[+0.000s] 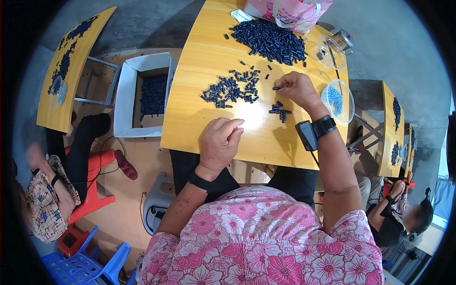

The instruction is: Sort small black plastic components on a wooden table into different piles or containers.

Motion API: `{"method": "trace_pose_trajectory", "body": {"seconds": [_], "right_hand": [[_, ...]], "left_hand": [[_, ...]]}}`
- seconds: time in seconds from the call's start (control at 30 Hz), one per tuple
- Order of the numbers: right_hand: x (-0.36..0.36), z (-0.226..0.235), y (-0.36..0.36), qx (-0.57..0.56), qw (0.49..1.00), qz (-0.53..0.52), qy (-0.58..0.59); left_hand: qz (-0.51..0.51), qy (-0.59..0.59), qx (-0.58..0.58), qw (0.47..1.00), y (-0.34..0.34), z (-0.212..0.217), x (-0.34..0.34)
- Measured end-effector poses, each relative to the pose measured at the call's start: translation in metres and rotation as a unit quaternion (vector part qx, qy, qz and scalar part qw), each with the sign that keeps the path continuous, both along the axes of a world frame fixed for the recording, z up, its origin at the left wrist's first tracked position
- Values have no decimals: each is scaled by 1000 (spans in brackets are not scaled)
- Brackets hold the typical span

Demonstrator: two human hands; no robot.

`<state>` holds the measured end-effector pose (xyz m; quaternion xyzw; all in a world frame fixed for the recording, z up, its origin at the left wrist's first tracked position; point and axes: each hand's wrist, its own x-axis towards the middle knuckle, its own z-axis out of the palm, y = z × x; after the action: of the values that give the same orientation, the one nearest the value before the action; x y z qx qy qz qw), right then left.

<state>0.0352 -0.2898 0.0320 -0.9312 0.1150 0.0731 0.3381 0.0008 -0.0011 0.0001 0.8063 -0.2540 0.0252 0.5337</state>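
Observation:
My right hand [300,91] pinches a small dark cylindrical piece [276,88] between thumb and fingertips, just above the yellow table [190,124]. Below it lies a little cluster of the same dark pieces [280,112]. My left hand [221,141] is closed near the table's front edge, thumb and forefinger pressed together; whatever it may hold is too small or hidden to make out. Beyond it spreads a loose group of dark pieces [230,90]. A far larger heap of them [270,41] covers the back of the table.
A clear tub of small blue parts [335,100] stands at the right edge, behind it another clear tub [327,51] and a metal cup [343,40]. A pink bag [289,13] sits at the back. On the left floor is a white box [124,100] holding dark pieces. Co-workers sit on both sides.

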Motion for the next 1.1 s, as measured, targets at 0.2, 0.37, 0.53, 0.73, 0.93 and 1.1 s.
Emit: {"method": "trace_pose_trajectory", "body": {"seconds": [0.2,0.37,0.53,0.73,0.93,1.1], "right_hand": [[17,-2,3,-65,979,-11,-194],[29,-6,25,-175,963,60,-197],[29,-1,40,-228,952,113,-169],[30,-16,35,110,982,43,-150],[39,-6,50,-135,966,126,-180],[48,-17,59,-82,973,120,-178]], "left_hand": [[-6,0,-7,1000,0,0,1],[1,9,-11,1000,0,0,0],[-4,14,0,1000,2,2,-1],[-12,11,-10,1000,2,2,0],[-10,17,-5,1000,4,3,0],[-11,23,-4,1000,3,2,0]]}}
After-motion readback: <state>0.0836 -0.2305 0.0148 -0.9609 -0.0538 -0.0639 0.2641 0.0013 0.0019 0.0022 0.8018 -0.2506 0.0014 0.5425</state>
